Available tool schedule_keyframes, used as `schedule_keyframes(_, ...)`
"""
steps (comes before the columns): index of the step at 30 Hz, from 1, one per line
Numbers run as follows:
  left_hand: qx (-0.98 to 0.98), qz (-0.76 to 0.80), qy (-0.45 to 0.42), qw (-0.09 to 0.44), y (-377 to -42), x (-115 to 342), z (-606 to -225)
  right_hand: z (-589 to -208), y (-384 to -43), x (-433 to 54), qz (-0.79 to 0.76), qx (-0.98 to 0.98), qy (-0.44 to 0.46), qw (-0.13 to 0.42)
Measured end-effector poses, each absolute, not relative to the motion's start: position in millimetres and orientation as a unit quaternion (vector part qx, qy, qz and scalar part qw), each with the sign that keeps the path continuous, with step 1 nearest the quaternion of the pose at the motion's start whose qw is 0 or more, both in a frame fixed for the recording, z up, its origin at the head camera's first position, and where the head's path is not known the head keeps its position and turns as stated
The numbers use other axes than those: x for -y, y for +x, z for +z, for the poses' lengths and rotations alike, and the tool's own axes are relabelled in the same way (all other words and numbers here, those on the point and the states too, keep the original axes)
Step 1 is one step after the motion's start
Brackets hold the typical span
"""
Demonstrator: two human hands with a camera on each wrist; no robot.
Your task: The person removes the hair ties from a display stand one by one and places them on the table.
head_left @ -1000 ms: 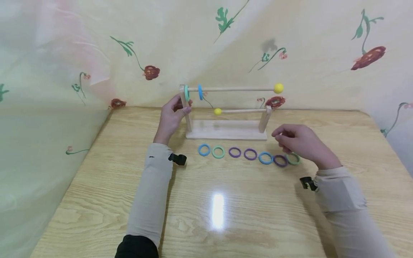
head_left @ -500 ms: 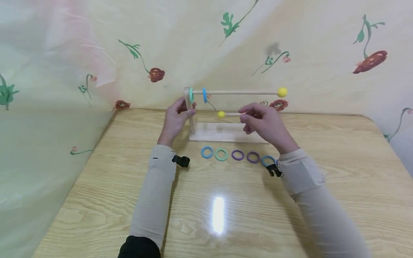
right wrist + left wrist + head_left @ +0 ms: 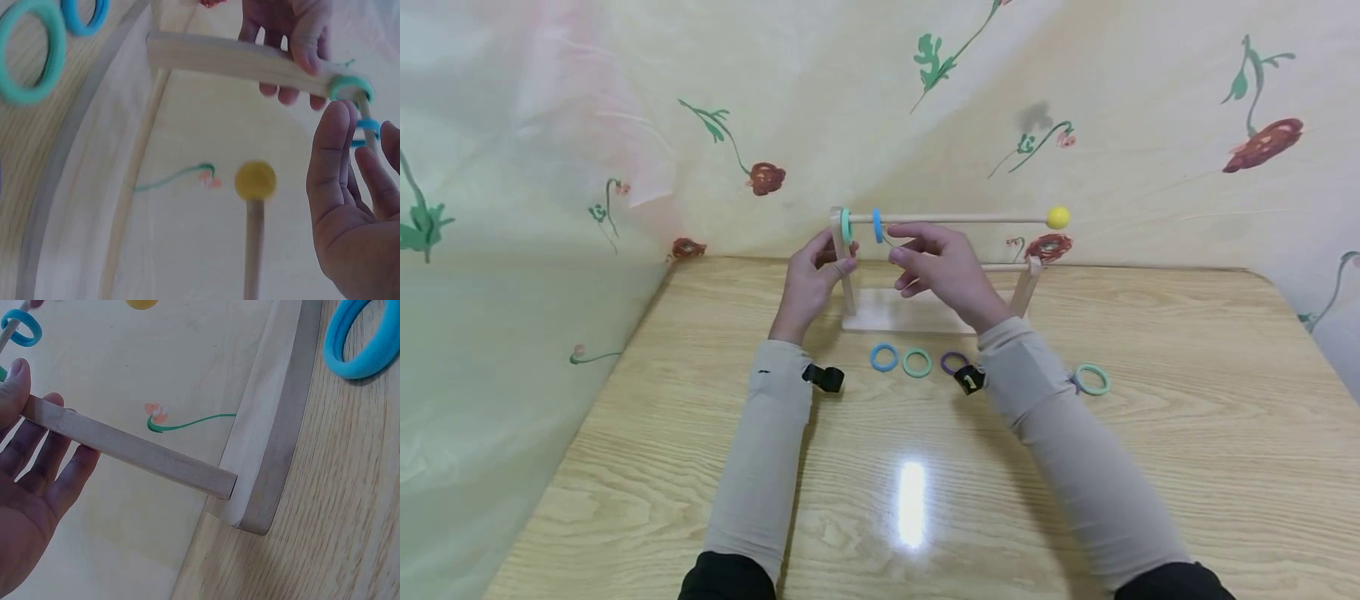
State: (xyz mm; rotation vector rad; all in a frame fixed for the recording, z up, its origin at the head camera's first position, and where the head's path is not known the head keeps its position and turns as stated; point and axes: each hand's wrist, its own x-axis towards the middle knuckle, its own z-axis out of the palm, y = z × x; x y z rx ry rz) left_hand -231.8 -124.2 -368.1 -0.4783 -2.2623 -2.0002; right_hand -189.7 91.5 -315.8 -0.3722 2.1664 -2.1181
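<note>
My left hand (image 3: 808, 283) grips the left wooden post (image 3: 131, 447) of a pale wooden stand, thumb on one side and fingers on the other. A green ring (image 3: 847, 226) hangs on the upper rod (image 3: 962, 218) against that post. Slightly right of it on the same rod is a blue ring (image 3: 877, 226). My right hand (image 3: 943, 271) is just beside the blue ring, thumb and fingers apart, with nothing held. In the head view this hand covers the lower rod's yellow ball (image 3: 255, 180), which shows in the right wrist view.
On the table before the stand's base (image 3: 887, 312) lie a blue ring (image 3: 872, 357), a green ring (image 3: 906, 362) and a purple ring (image 3: 943, 362). Another green ring (image 3: 1105, 382) lies by the right sleeve, which hides other rings. A yellow ball (image 3: 1057, 218) caps the upper rod's right end.
My right hand has moved left from beyond the stand's right end, across the lower rod, to the blue ring on the upper rod. My left hand keeps its grip on the post.
</note>
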Motion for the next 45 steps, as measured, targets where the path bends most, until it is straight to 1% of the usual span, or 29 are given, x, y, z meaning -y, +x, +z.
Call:
schedule_keyframes(6, 0.742, -0.651, -0.154, 0.047, -232, 125, -370, -320, -195, -70, -0.702, -0.7, -0.122, 0.049)
schedule_keyframes(12, 0.742, -0.649, -0.156, 0.052, -233, 125, -369, -320, -196, -65, -0.717, -0.687, -0.111, 0.038)
schedule_keyframes(20, 0.739, -0.654, -0.158, 0.042, -232, 124, -369, -322, -196, -65, -0.736, -0.672, -0.083, 0.003)
schedule_keyframes(24, 0.74, -0.652, -0.158, 0.042, -230, 126, -369, -323, -194, -63, -0.744, -0.663, -0.073, -0.033)
schedule_keyframes(31, 0.74, -0.65, -0.168, 0.053, -229, 127, -370, -324, -189, -64, -0.762, -0.634, -0.062, -0.113)
schedule_keyframes(42, 0.739, -0.65, -0.168, 0.053, -227, 127, -372, -330, -181, -82, -0.736, -0.644, -0.047, -0.202)
schedule_keyframes(45, 0.738, -0.651, -0.168, 0.051, -226, 128, -372, -332, -180, -90, -0.735, -0.642, -0.039, -0.215)
